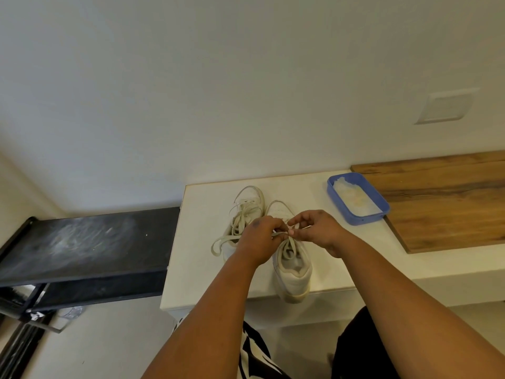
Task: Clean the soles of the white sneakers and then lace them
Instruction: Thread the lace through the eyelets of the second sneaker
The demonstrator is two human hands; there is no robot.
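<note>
Two white sneakers stand side by side on a white ledge [207, 274], toes toward the wall. The right sneaker [293, 272] has its heel at the ledge's front edge, and its cream lace [287, 248] forms loops over the tongue. My left hand [259, 239] and my right hand [314, 228] meet above this shoe, and each pinches a part of that lace. The left sneaker [247, 206] lies partly behind my left hand, its loose lace [218, 243] trailing onto the ledge.
A blue plastic tub [334, 198] holding a white cloth or paste sits at the back right of the ledge, beside a wooden board [442, 203]. A black shoe rack [87, 242] stands to the left, lower down. A wall runs behind.
</note>
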